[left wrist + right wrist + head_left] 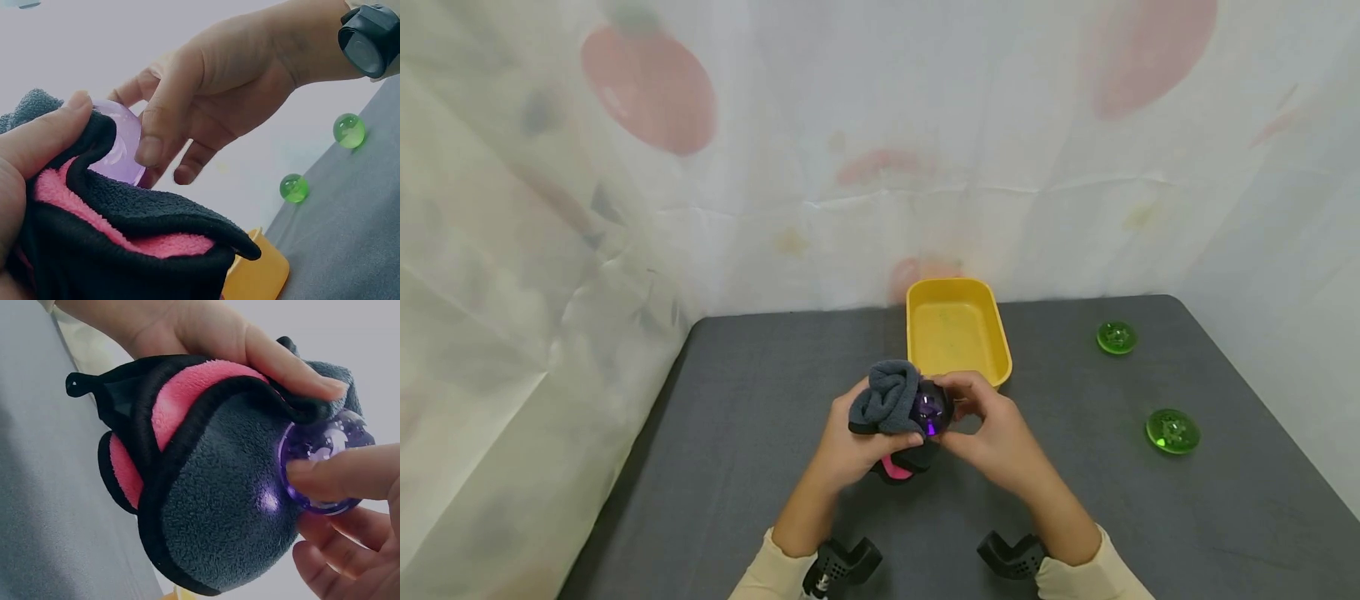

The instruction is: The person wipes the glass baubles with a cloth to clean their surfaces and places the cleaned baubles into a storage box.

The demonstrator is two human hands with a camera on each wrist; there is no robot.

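At the centre of the head view, above the grey bench [737,467], the left hand [850,446] has its fingers and thumb curled round a bunched grey-and-pink cloth [886,402], wrapped about a purple disc [929,410], apparently so the cloth can rub its surface. The right hand [992,433] pinches the disc's bare side between thumb and fingertips, steadying it. A yellow tray [958,292] sits just behind, and two green discs [1172,431] lie at the right.

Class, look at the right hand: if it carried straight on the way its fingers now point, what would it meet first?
The right hand already touches the purple ball; pushing on, it would probably press into the grey-and-pink cloth held by the left hand.
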